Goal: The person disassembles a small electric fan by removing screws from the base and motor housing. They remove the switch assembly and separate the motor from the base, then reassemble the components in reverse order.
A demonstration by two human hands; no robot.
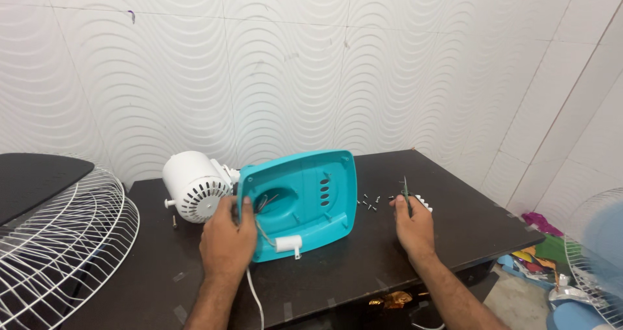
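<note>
Two bare hands work at a dark table [454, 239] set against a white ribbed wall. The left hand [227, 239] is closed over the left rim of a turquoise fan base housing [305, 200], thumb on its edge, propping it tilted on its side so that the hollow interior with its loose wires [266, 203] faces the viewer. A small white cylindrical part [287, 244] hangs by a wire at the lower edge, and a white cord [255, 297] runs off toward the viewer. The white motor casing [193, 186] lies just behind, touching the housing. The right hand [414, 226], fingers curled, grips a slim green-handled tool [406, 194], seemingly a screwdriver, its tip upward, just beside a cluster of loose screws [370, 202] gathered near the housing, within easy reach. A white wire fan guard [58, 252] stands at the left, clear of the work.
</note>
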